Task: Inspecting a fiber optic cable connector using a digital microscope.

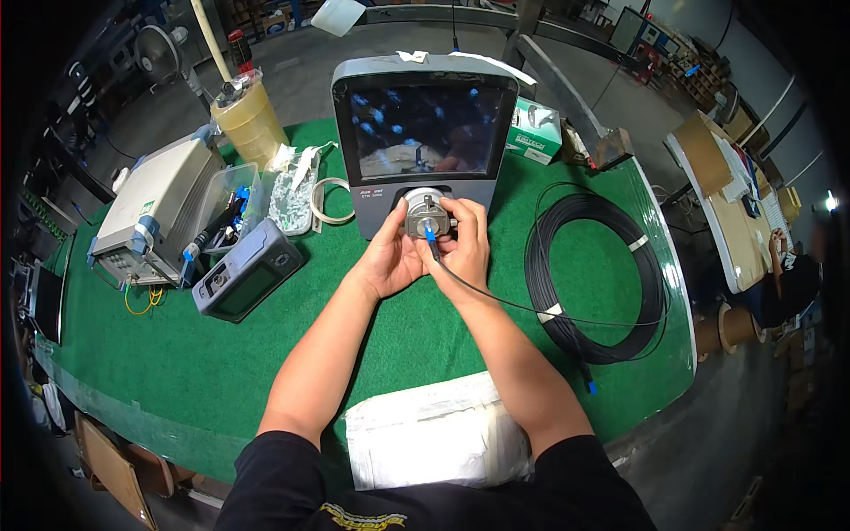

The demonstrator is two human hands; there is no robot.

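Note:
A grey desktop inspection device (505,106) with a screen (421,133) faces me on the green mat. From its front sticks out a round metal fixture (431,212), into which a blue fiber connector (431,235) is plugged. My left hand (390,257) grips the fixture's left side with its thumb up along it. The right hand (467,252) closes round the opposite side, thumb close to the connector and fingers over the edge. A black cable (482,292) runs from the connector to the coil (652,292) at the right. Some fingertips are hidden behind the fixture.
Left of the device stand a handheld tester (248,270), a plastic bin (212,212) of small parts and a white instrument (155,208). A green tissue box (536,133) is behind it at right. A white wrapped pad (434,434) lies below my forearms.

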